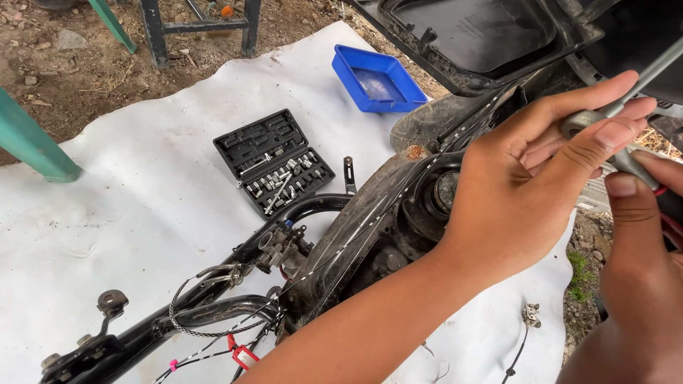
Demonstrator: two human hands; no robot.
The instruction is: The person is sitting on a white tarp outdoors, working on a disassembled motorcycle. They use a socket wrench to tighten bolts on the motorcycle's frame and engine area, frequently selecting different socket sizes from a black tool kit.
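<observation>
Both hands, left hand (530, 185) and right hand (640, 249), pinch a grey metal tool (612, 135) above the stripped motorcycle frame (299, 235), steadying its shaft.

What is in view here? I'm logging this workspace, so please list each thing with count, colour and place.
Sheet: one, white, spread on the dirt.
Socket set case: one, black, open, on the sheet.
Tray: one, blue, upper sheet edge.
Motorcycle frame: one, black, lying across the sheet.
Carburetor: one, grey metal, on the frame.
Tag: one, red, bottom wiring.
Stand legs: green, left edge.
Metal tool: one, grey, between both hands.
Left hand: gripping the tool.
Right hand: thumb on the tool.
</observation>
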